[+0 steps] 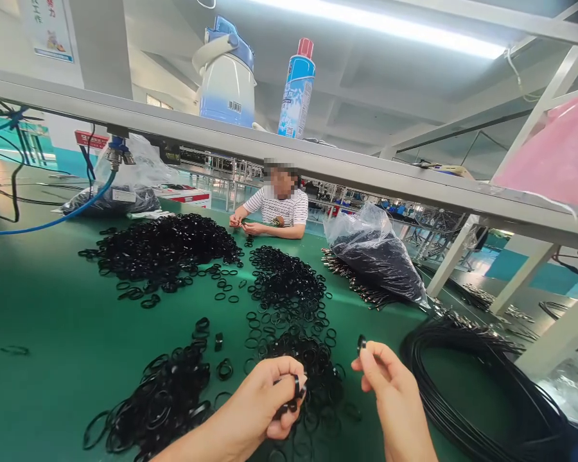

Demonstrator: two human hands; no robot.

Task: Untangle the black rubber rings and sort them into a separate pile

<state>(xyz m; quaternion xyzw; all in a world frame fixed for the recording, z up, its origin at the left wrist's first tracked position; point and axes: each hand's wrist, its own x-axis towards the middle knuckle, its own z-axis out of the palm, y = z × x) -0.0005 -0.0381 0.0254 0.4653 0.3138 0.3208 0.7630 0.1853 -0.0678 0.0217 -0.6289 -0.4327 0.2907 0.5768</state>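
Observation:
My left hand is closed around several small black rings, one of them upright between the thumb and fingertips. To its right, my right hand pinches a single black ring between thumb and forefinger, held apart from the left hand. Both hands are above the green tabletop. Below and behind the left hand lies a loose heap of thin black rings. Another heap of black rings sits to the left of that hand.
Farther back are a large heap of black rings and a smaller one. A coil of black cable lies at right, behind it a clear bag of black parts. A shelf crosses overhead. A co-worker sits opposite.

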